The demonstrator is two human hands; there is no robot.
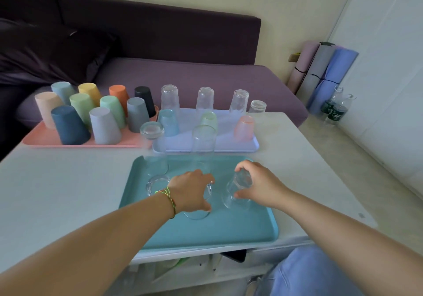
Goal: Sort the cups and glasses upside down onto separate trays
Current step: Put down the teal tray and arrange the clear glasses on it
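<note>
A teal tray (240,229) lies nearest me with several clear glasses upside down on it. My left hand (191,191) grips one clear glass (198,214) standing on the tray. My right hand (257,184) holds another clear glass (238,189), tilted just above the tray. Behind, a pink tray (43,138) carries several coloured plastic cups (69,125) upside down. A lavender tray (229,144) holds several clear glasses (204,100) and three tinted cups (244,128), all upside down.
The trays sit on a white table (57,192) in front of a purple sofa (183,75). Rolled mats (320,73) and water bottles (334,108) stand on the floor at the right. A clear jar (257,106) stands by the lavender tray's far right corner.
</note>
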